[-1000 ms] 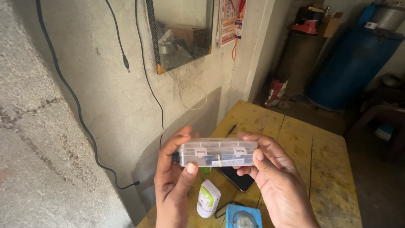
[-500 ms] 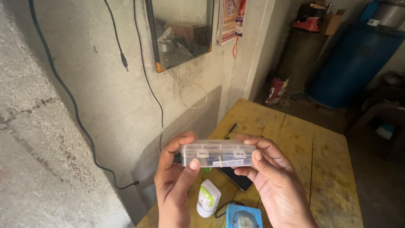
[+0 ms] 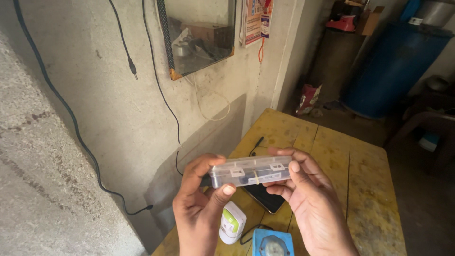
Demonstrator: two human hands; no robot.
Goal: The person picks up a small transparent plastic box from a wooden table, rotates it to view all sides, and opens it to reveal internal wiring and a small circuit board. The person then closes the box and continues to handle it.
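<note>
A clear plastic box [image 3: 251,171] with two white latches and a yellow band is held level above the yellow wooden table [image 3: 369,189]. My left hand [image 3: 201,208] grips its left end, thumb on the front face. My right hand [image 3: 310,204] grips its right end, thumb on the top edge. Dark items show through the box wall.
Under the box lie a black phone [image 3: 266,198], a white and green charger [image 3: 232,223] and a blue device [image 3: 272,244]. Black cables [image 3: 71,114] hang on the concrete wall to the left. A blue barrel [image 3: 391,66] stands at the back right.
Both hands and the box have sunk a little and tilted slightly, right end higher. The right thumb has slid up onto the box's top edge.
</note>
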